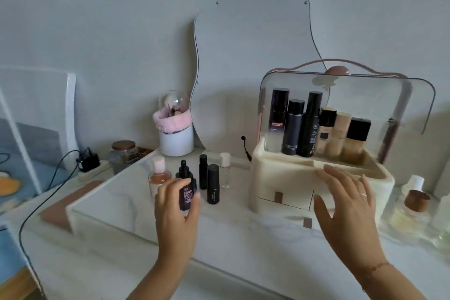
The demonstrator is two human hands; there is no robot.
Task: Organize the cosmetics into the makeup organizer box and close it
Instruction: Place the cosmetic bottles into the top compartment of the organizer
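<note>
White table (pixel 243 251) below a wavy mirror (pixel 243 56) carries the makeup organizer box (pixel 275 178) at the right, its lid (pixel 365 95) raised. Well left of it the left hand (pixel 176 204) curls fingers and thumb round an upright dark dropper bottle (pixel 186 187), loose bottles (pixel 213 184) just beyond. The right hand (pixel 345 195), fingers spread and empty, hovers at the box's near edge; the bottle's way lies rightward and farther.

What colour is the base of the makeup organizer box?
The base is cream, with brown pull tabs; the head view shows it best.
</note>
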